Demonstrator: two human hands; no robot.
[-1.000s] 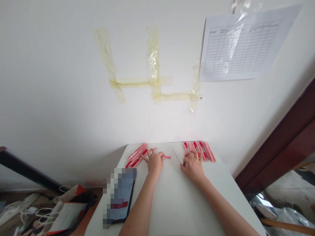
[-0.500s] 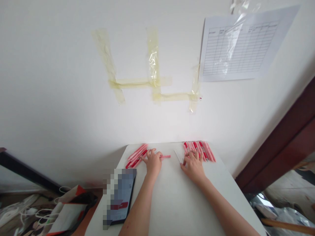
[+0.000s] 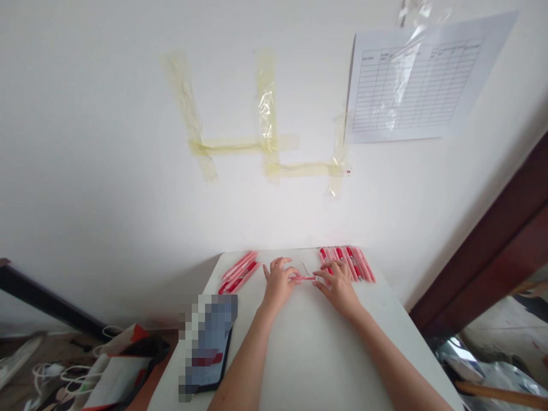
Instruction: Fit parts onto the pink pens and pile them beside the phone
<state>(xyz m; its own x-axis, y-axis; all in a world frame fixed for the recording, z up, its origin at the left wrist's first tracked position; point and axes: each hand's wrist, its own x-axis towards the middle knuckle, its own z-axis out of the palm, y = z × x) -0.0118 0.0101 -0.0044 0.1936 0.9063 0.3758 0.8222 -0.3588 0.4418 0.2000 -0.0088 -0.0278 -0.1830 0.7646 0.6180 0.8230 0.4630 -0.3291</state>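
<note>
My left hand (image 3: pixel 279 283) and my right hand (image 3: pixel 338 284) meet near the far middle of the white table (image 3: pixel 308 348), both pinching the ends of one pink pen (image 3: pixel 305 278) held level between them. A thin white refill (image 3: pixel 305 268) lies just behind the pen. A pile of red and pink pens (image 3: pixel 238 272) rests at the far left of the table. A row of red and pink pens (image 3: pixel 347 261) lies at the far right, just beyond my right hand.
A phone (image 3: pixel 208 342) lies on the table's left edge. The white wall behind carries yellowed tape strips (image 3: pixel 266 114) and a printed sheet (image 3: pixel 417 80). Bags and cables (image 3: pixel 111 368) sit on the floor at left; a dark wooden frame (image 3: pixel 492 240) runs at right.
My left hand has moved right from the left pile, carrying a pink pen to the middle. My right hand has left the right row and taken the pen's other end.
</note>
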